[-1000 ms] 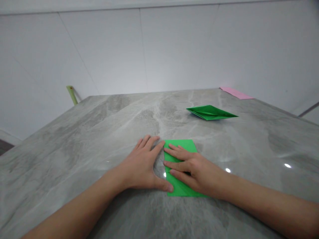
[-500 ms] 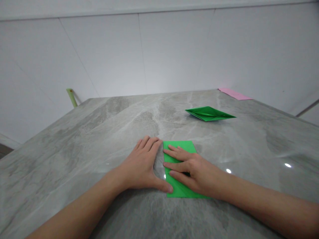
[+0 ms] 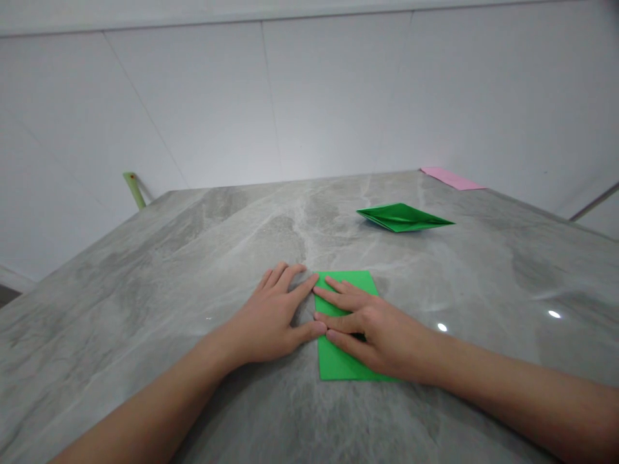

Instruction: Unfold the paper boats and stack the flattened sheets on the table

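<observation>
A folded sheet of bright green paper (image 3: 345, 367) lies flat on the table in front of me. My right hand (image 3: 370, 325) rests on it with spread fingers, its fingertips reaching the left edge; the palm hides part of the paper's right side. My left hand (image 3: 278, 316) is beside that left edge, fingers apart. Its index fingertip touches the paper's upper left corner, and its thumb tip meets the edge close to the right hand's fingertips. Farther back sits a pointed, folded green paper shape (image 3: 403, 219), apart from both hands.
A grey marbled table (image 3: 217, 238) runs back to a white panelled wall (image 3: 203, 96). At the far right edge lies a piece of pink paper (image 3: 452, 178). A light green handle-like object (image 3: 134, 189) sticks up past the table's far left edge.
My left thumb has slid up along the paper's left edge, toward the index finger, away from the lower corner. The right hand stays pressed on the paper. The view has shifted slightly.
</observation>
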Available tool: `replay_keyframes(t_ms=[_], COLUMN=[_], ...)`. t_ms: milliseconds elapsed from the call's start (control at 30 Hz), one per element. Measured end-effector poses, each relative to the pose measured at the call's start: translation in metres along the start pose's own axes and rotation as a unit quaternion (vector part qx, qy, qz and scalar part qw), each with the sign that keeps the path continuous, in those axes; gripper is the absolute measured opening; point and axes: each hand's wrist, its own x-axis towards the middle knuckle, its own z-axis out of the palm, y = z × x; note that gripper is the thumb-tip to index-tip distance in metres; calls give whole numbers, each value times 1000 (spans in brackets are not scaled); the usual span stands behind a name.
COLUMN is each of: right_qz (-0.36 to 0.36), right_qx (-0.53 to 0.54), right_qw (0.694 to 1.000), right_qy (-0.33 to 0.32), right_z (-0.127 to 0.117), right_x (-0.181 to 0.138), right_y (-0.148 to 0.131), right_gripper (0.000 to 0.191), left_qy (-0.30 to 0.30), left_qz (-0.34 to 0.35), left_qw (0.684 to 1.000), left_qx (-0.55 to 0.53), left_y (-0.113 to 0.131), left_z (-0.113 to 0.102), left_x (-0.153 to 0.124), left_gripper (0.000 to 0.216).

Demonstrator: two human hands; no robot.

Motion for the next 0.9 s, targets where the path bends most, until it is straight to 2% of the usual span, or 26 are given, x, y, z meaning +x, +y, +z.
replay_keyframes(t_ms=[133, 367, 567, 767, 900], right_qz=[13, 31, 30, 21, 15], right_qx=[1, -112, -112, -162, -188], right_qw=[1000, 993, 993, 986, 981], right_qy=[15, 5, 2, -18, -53], right_z=[-4, 4, 2, -6, -17], right_x=[2, 5, 3, -1, -2], right_y=[1, 9, 7, 3, -6], right_gripper=[39, 52, 53, 56, 48], left_qy=[-3, -1, 44, 46, 52], left_qz=[-18, -28, -38, -28, -26], left_qw=[1000, 999, 997, 996, 995], left_qx=[14, 19, 42, 73, 86], left_y=[3, 11, 18, 24, 25], left_z=[2, 2, 9, 2, 1], left_x=[0, -1, 1, 3, 3], left_gripper=[80, 71, 66, 67, 68])
